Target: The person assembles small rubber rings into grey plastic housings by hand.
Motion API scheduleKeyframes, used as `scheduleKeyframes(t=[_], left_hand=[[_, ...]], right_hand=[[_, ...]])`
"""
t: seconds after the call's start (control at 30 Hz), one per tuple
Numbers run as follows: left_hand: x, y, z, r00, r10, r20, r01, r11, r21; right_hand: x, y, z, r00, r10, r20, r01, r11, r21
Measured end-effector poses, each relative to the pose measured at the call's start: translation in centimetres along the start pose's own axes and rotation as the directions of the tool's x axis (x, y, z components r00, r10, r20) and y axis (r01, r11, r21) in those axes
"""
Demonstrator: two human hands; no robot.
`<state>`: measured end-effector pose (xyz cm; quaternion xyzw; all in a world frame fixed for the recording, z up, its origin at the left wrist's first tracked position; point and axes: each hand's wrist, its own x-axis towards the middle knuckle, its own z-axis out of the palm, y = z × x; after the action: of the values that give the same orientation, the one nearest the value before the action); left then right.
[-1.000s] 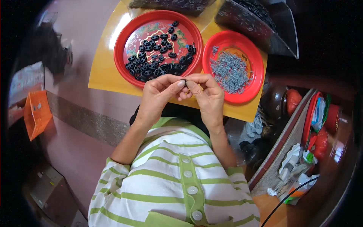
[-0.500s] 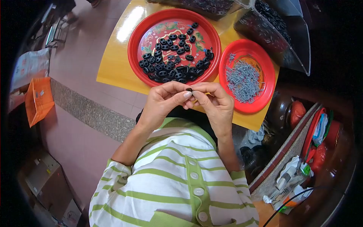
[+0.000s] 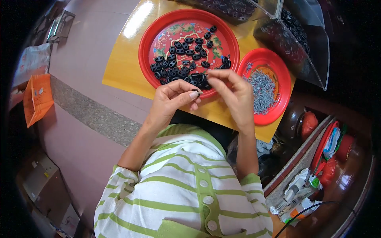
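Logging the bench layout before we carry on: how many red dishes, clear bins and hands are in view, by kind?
Red dishes: 2, a large one with black pieces, a small one with grey metal bits
Clear plastic bins: 2, one right, one top
Hands: 2, left hand, right hand
Total: 6

My left hand (image 3: 171, 104) pinches a small matt black plastic piece (image 3: 195, 91). More such pieces lie in the glossy red plastic tray (image 3: 158, 29) at the far edge of the smooth, shiny yellow table (image 3: 123, 67). The smaller red plastic dish (image 3: 282, 105) holds dull grey metal pins (image 3: 262, 89). My striped top (image 3: 178, 198) is soft knitted cloth.
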<state>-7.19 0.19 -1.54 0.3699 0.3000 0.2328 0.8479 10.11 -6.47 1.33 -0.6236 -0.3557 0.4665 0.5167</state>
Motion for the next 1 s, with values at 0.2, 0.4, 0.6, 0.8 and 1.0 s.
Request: scheduleKeyframes(t=[0.2, 0.4, 0.6, 0.8, 1.0], left_hand=[[0.3, -0.1, -0.4, 0.999, 0.031, 0.007, -0.031, 0.999, 0.022], [0.4, -0.1, -0.5, 0.999, 0.029, 0.019, -0.029, 1.000, 0.011], [0.4, -0.2, -0.6, 0.999, 0.041, 0.027, -0.042, 0.999, 0.006], [0.3, -0.1, -0.4, 0.999, 0.044, 0.019, -0.044, 0.999, 0.009], [0.3, 0.4, -0.1, 0.990, 0.139, -0.013, -0.139, 0.990, 0.016]], right_hand=[[3.8, 1.4, -0.8, 0.896, -0.445, -0.006, 0.271, 0.557, -0.785], [4.3, 1.5, 0.1, 0.916, -0.399, 0.033, 0.231, 0.460, -0.858], [4.4, 1.5, 0.3, 0.913, -0.400, 0.082, 0.261, 0.416, -0.871], [3.6, 1.1, 0.5, 0.954, -0.299, -0.015, 0.216, 0.725, -0.654], [1.0, -0.8, 1.0, 0.977, -0.196, -0.080, 0.159, 0.928, -0.336]])
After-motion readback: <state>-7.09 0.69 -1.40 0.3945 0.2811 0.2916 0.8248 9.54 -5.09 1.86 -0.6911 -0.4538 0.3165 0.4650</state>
